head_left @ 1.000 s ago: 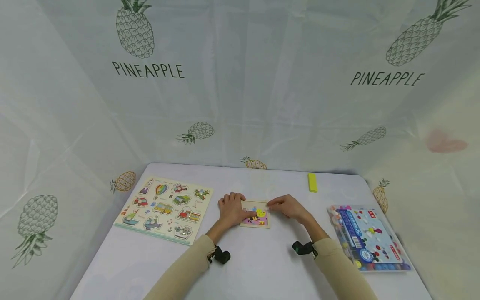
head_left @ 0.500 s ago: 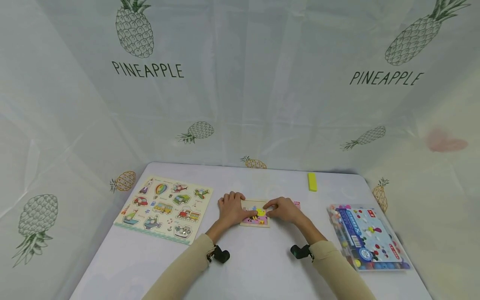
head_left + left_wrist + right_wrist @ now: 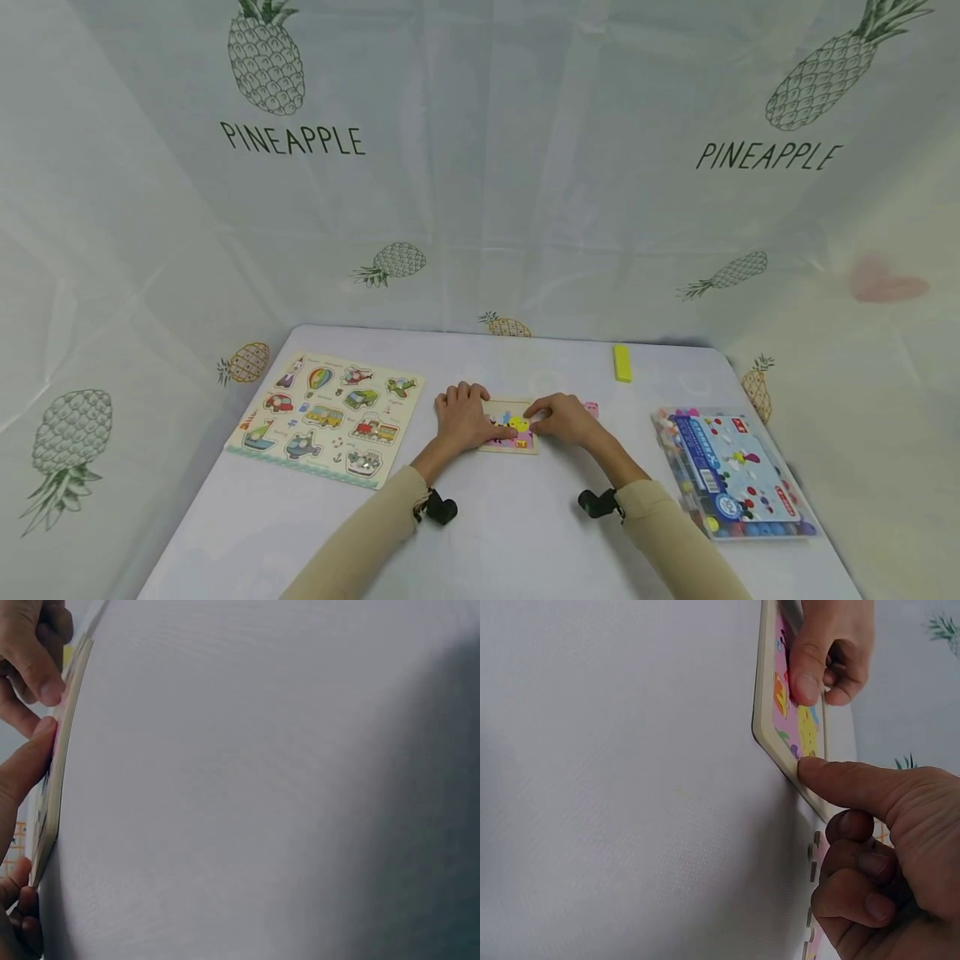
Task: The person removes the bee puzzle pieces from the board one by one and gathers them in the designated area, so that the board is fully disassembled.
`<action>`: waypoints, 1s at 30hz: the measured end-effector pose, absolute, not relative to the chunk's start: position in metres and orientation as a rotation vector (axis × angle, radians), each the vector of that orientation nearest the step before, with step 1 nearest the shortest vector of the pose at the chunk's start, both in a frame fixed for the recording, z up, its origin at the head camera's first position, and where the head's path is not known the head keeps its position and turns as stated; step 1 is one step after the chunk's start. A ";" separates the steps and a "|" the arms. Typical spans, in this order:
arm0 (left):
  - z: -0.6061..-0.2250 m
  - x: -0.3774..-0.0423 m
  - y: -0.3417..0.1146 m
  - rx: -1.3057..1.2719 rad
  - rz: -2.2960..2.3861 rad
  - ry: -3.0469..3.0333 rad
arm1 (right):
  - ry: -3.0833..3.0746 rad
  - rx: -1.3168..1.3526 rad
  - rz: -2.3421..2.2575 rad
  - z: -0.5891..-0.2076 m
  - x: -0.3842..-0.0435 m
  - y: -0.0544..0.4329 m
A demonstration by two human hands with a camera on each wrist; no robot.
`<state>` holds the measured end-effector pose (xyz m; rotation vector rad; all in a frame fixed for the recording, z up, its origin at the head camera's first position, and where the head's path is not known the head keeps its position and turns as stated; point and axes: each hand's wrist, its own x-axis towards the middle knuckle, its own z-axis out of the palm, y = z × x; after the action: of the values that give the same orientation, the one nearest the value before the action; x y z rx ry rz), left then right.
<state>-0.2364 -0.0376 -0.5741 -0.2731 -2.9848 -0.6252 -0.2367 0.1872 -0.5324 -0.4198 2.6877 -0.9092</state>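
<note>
A small wooden jigsaw puzzle [image 3: 510, 443], pink with a yellow figure in a pale frame, lies at mid-table. My left hand [image 3: 461, 419] holds its left side, thumb resting on the picture and fingers around the far left edge. From the other side my right hand [image 3: 567, 420] has thumb and forefinger at the puzzle's right part. In the right wrist view that thumb touches the frame [image 3: 787, 760] near a corner, with the other fingers curled. Whether a separate piece lies under the fingertips is hidden. Pink jigsaw pieces [image 3: 814, 859] lie on the table beyond the right hand.
At the left lies a large picture board [image 3: 326, 417] with vehicles. A clear case [image 3: 735, 475] of coloured balls with a printed blue sheet stands at the right. A yellow block [image 3: 622, 364] lies near the back edge. Pineapple-printed cloth [image 3: 480, 192] hangs behind.
My right hand has shifted slightly left and inward onto the puzzle's right side, uncovering a pink piece behind it. The left hand stays in place.
</note>
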 end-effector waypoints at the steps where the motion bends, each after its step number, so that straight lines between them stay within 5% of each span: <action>1: -0.575 -0.238 -0.037 -0.269 -0.615 -2.992 | 2.686 -0.419 -0.911 -0.532 -0.237 0.187; 30: -0.558 -0.237 -0.030 -0.181 -0.516 -3.124 | 2.645 -0.416 -1.025 -0.536 -0.239 0.186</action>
<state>-0.2372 -0.0300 -0.5584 -0.1814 -3.1241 -0.5161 -0.2395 0.1863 -0.5355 -0.4160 2.6452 -1.0247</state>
